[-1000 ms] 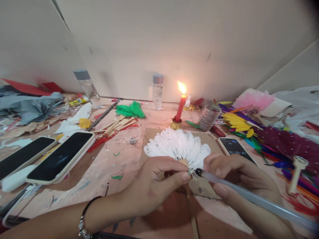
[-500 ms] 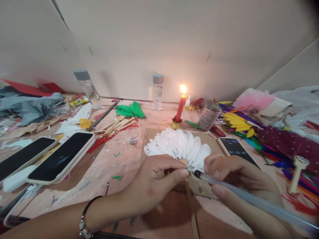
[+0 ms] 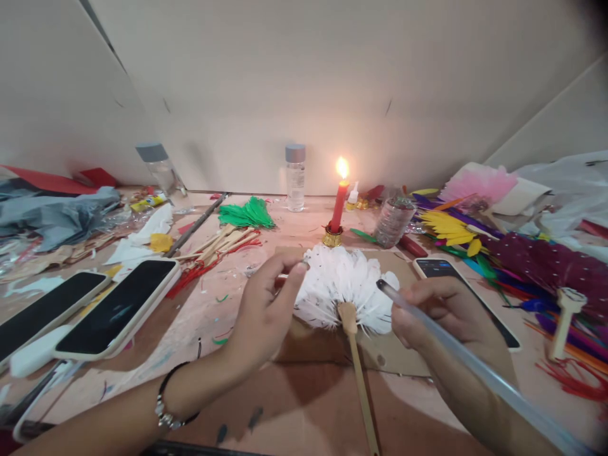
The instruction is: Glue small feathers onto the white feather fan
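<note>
At the far left of the frame lie two phones (image 3: 114, 308), screens dark, with no writing I can read on them. In the upper middle stand two clear bottles (image 3: 295, 178) with grey caps, their labels too small to make out, and one lit red candle (image 3: 338, 201) in a gold holder. My left hand (image 3: 266, 310) is half open, thumb and forefinger tips pinching the left edge of the white feather fan (image 3: 344, 285), which rests on brown cardboard (image 3: 308, 335) at the centre, its wooden stick pointing toward the bottom edge. My right hand (image 3: 444, 310) is curled around one translucent glue stick (image 3: 475, 364), its tip just above the fan's right side. A third phone (image 3: 439, 268) lies behind that hand, its lit digits unreadable.
</note>
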Available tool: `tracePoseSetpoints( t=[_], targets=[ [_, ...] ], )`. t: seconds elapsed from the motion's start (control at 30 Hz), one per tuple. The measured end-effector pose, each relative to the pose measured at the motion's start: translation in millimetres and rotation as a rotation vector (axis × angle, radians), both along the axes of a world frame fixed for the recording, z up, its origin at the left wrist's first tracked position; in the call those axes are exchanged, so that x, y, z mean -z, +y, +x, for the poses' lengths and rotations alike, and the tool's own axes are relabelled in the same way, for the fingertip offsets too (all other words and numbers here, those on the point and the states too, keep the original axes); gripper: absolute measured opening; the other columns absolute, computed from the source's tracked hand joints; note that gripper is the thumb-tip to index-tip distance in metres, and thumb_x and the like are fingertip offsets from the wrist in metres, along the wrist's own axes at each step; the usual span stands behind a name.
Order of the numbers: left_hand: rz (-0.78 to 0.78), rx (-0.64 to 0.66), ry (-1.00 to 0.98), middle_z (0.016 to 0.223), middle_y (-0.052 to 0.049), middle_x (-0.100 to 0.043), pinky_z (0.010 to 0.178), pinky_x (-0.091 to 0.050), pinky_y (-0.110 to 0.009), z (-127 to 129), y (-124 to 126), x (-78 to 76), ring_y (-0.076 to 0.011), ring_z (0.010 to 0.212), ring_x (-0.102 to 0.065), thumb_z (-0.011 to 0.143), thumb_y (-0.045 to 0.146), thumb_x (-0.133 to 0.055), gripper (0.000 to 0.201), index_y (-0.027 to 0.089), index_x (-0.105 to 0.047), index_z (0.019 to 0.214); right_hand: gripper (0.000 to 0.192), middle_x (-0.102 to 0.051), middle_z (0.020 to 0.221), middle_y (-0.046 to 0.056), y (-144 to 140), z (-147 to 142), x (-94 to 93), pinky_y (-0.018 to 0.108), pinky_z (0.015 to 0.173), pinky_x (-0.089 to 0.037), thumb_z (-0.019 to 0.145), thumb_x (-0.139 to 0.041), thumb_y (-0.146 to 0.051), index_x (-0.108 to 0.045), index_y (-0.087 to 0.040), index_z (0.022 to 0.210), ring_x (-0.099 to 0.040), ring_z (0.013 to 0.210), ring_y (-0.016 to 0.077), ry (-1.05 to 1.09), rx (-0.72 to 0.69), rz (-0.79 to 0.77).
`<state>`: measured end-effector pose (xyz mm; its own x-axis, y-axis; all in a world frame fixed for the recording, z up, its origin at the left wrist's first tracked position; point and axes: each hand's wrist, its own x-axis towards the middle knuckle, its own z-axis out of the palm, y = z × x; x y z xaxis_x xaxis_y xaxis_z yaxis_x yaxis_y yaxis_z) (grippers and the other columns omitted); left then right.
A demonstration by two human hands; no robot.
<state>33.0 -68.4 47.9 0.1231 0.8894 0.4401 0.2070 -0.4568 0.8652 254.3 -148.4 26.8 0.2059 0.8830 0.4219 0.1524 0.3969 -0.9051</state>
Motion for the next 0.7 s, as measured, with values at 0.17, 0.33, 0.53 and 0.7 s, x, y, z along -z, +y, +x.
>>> tracePoseSetpoints(
  t=[0.17,0.33,0.53,0.7],
  targets=[
    [-0.054,-0.007,-0.05,0.069,0.004,-0.055,0.056,-0.041,-0.021,-1,17,6.0,-0.0112,0.061,-0.049,0.101,0.035,-0.062,0.021,0.019,-0.069,0.09,0.017,-0.067,0.092,0.003,6,-3,15.6,0.033,0.072,-0.053,0.106,-0.065,-0.03,-0.063,-0.03,0.122,-0.065,0.08,0.0212,-0.374,-0.278,0.308],
    [0.029,0.026,0.165,0.072,0.001,-0.065,0.061,-0.042,-0.023,-3,25,11.2,-0.0128,0.067,-0.055,0.099,0.033,-0.065,0.022,0.018,-0.076,0.087,0.034,-0.069,0.09,0.006,19,-13,55.3,0.034,0.073,-0.046,0.11,-0.052,-0.054,-0.068,-0.025,0.116,-0.062,0.082,0.0227,-0.657,-0.652,0.367],
    [0.248,0.077,0.412,0.088,-0.005,-0.079,0.074,-0.05,-0.027,-5,38,18.1,-0.0163,0.08,-0.068,0.104,0.029,-0.062,0.023,0.017,-0.078,0.093,0.038,-0.071,0.106,0.009,16,-19,50.5,0.033,0.081,-0.051,0.111,-0.047,-0.053,-0.065,-0.022,0.123,-0.066,0.092,0.0241,-0.612,-0.722,0.199],
    [0.56,0.223,0.782,0.092,-0.005,-0.078,0.071,-0.047,-0.027,3,63,-8.8,-0.0166,0.083,-0.07,0.108,0.028,-0.057,0.026,0.019,-0.078,0.095,0.04,-0.073,0.105,0.01,15,-17,40.6,0.034,0.086,-0.055,0.112,-0.042,-0.049,-0.067,-0.02,0.122,-0.068,0.093,0.0236,-0.609,-0.742,0.237]
  ],
)
